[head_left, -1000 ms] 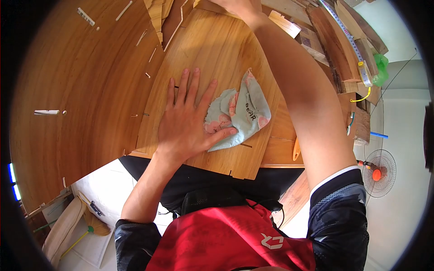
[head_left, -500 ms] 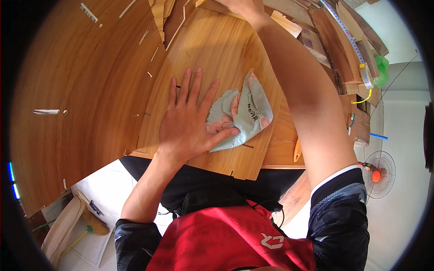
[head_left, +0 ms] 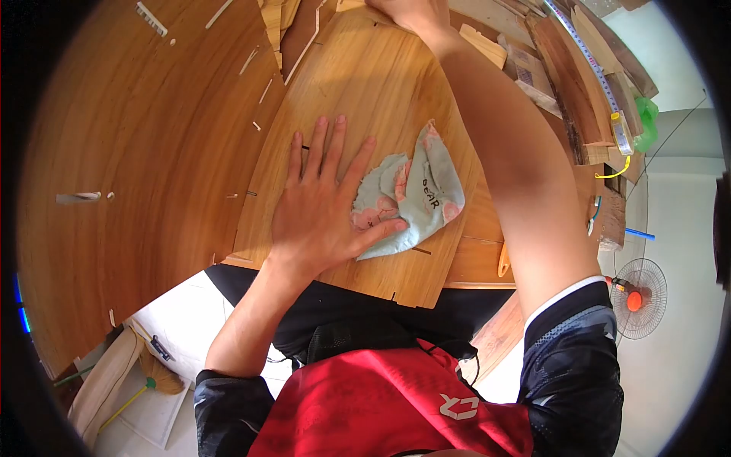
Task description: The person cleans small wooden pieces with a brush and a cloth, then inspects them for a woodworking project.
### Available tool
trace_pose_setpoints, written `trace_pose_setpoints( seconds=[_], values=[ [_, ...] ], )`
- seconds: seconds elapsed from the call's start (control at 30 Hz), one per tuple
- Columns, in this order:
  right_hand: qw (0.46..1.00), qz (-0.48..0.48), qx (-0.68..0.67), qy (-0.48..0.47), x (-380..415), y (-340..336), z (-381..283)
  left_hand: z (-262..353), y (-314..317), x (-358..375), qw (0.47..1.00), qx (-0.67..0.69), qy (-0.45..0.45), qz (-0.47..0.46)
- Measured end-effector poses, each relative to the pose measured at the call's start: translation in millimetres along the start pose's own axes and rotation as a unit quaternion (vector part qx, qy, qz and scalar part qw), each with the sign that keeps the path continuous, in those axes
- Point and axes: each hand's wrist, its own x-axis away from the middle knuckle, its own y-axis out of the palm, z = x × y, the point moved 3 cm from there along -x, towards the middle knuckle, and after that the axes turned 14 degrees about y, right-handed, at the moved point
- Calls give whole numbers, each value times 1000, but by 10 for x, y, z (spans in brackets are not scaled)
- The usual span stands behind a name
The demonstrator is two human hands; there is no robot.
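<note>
My left hand [head_left: 314,217] lies flat on a wooden board [head_left: 373,84], fingers spread. Its thumb rests on a crumpled pale blue cloth [head_left: 432,186] with pink patches and dark lettering. Short dark slots show in the board's surface and near its edges. Stretched forward, my right hand [head_left: 415,11] is at the far end of the same board, partly cut off by the top of the view. Its fingers are mostly out of sight, so what they hold or touch cannot be made out.
A large wooden panel [head_left: 167,190] with white marks stands at the left. Wood offcuts [head_left: 567,76] lie at the upper right with a tape measure [head_left: 620,133] and a green plastic bag [head_left: 646,122]. An orange handle [head_left: 503,260] lies beside the board; a fan [head_left: 641,298] stands beyond.
The whole view has shifted slightly, so things appear a little lower and to the right. Both hands and the cloth keep their places on the board.
</note>
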Motion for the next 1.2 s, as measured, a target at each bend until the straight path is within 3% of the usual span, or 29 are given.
trace_pose_setpoints(
  seconds=[0.07, 0.27, 0.37, 0.47, 0.57, 0.67, 0.77, 0.93, 1.2],
  values=[
    [998, 44, 7, -36, -20, 91, 44, -21, -12, 8, 1000, 1, -4, -2],
    [999, 37, -13, -11, -7, 79, 38, 0, -6, 10, 1000, 3, 0, 6],
    [993, -31, -95, 56, -68, -85, 52, 6, -21, -6, 1000, -2, 7, 24],
    [989, -115, -82, 40, -199, -340, 288, 1, -23, -18, 1000, -3, 12, 28],
    [999, -33, 34, -3, -141, -657, 656, 15, -38, -13, 1000, -7, 10, 23],
    [968, -206, 96, 107, -146, -774, 1062, 13, -32, -16, 1000, -5, 8, 16],
    [972, -159, 159, 75, 107, -830, 979, 21, -12, -16, 1000, -13, 13, 22],
    [954, -195, 163, 159, 229, -697, 835, 71, -60, 38, 1000, -18, 23, 11],
    [968, -130, 144, 161, 301, -629, 923, 90, -57, 84, 1000, 0, 9, -20]
  ],
)
